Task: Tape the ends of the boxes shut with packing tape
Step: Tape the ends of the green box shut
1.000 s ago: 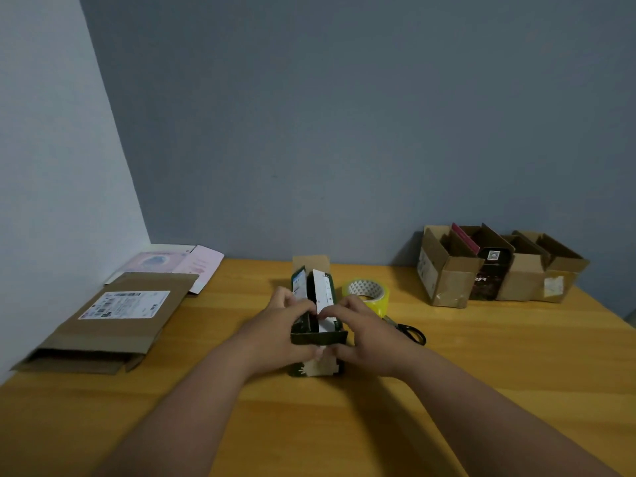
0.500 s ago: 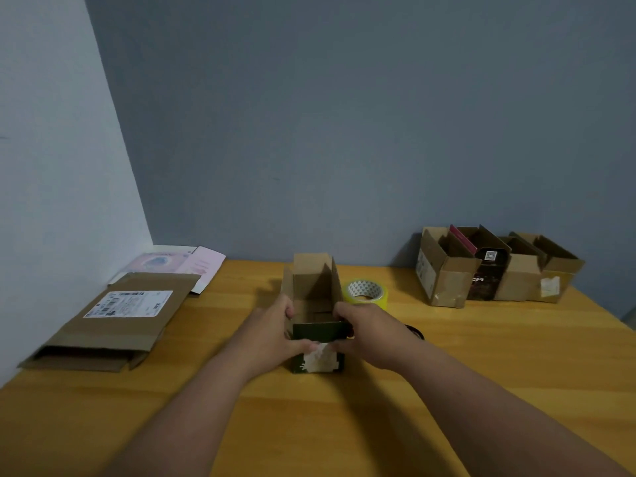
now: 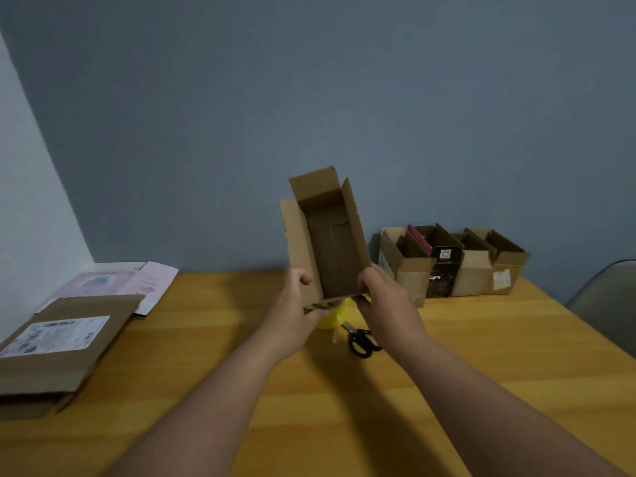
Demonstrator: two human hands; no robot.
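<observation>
A small brown cardboard box (image 3: 330,242) is held up above the table, its open side facing me and its flaps spread. My left hand (image 3: 296,304) grips its lower left edge, thumb on the inside wall. My right hand (image 3: 385,297) grips the lower right edge. The yellow roll of packing tape (image 3: 335,315) lies on the table behind and below the box, mostly hidden by it and my hands. Black-handled scissors (image 3: 361,340) lie just right of the tape.
Several open cardboard boxes (image 3: 454,263) stand in a row by the wall at the back right. A flattened carton with a shipping label (image 3: 58,346) and pink paper packaging (image 3: 137,280) lie at the left. A chair back (image 3: 609,297) shows at the right edge.
Both hands have lifted the box off the table and tilted its open side toward me. The view has shifted, so the scissors now show fully.
</observation>
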